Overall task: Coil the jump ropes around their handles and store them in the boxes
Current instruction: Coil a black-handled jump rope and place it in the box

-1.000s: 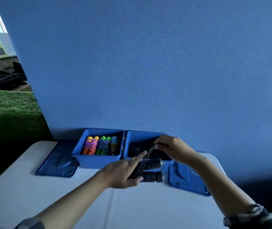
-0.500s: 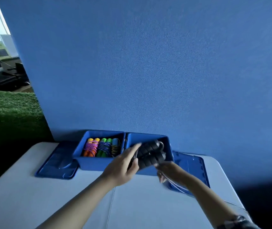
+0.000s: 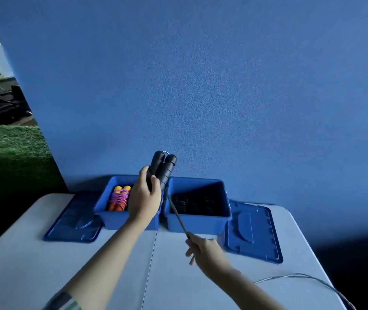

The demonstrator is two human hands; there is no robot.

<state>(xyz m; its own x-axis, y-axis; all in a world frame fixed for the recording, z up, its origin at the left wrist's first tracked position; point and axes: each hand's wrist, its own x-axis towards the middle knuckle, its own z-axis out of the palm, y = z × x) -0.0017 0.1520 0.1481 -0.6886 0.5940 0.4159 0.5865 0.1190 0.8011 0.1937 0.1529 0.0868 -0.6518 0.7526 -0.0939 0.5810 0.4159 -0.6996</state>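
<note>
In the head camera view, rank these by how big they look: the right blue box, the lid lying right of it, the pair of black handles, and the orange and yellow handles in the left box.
1. Right blue box and right lid: look about alike, not ranked.
2. Black handles, raised, so compare with caution.
3. Orange and yellow handles, partly hidden by the left hand.

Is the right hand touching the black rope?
Touching. The head view shows the right hand pinching the black rope, which runs taut up to the handles held by the left hand.

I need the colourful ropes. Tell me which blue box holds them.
The left box, beside the left hand: orange and yellow handles show inside. The right box holds only dark ones.
</note>
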